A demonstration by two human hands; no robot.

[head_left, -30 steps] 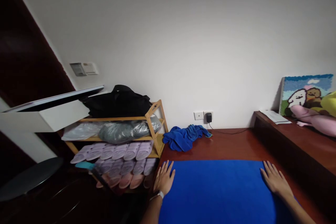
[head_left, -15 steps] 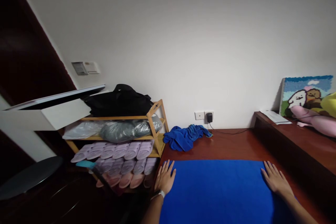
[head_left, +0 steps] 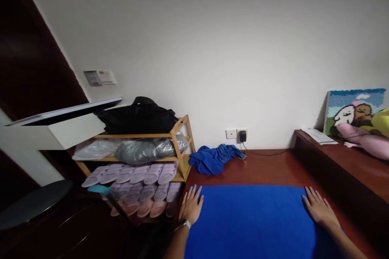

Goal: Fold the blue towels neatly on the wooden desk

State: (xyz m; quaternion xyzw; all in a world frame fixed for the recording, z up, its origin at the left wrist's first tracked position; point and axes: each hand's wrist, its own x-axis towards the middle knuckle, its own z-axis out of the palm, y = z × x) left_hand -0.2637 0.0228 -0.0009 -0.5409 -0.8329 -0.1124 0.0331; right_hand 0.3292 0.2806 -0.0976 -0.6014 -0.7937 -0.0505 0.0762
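Note:
A smooth blue cloth (head_left: 252,218) lies spread flat on the reddish-brown wooden surface (head_left: 273,170), its near part running out of the bottom of the view. On its far left corner rests my left hand (head_left: 191,204), fingers stretched forward and palm down, a watch at the wrist. My right hand (head_left: 320,209) lies flat on the far right corner with its fingers spread. Beyond the cloth, close to the wall, sits a second blue cloth (head_left: 212,158), crumpled in a heap and apart from both hands.
Left stands a wooden rack (head_left: 182,162) with several slippers (head_left: 124,174), plastic-wrapped bundles (head_left: 146,150) and a black bag (head_left: 139,117). A charger (head_left: 242,135) is plugged into the wall. On the raised right ledge are papers (head_left: 319,135), a dog picture (head_left: 355,107) and a pink plush toy (head_left: 364,139).

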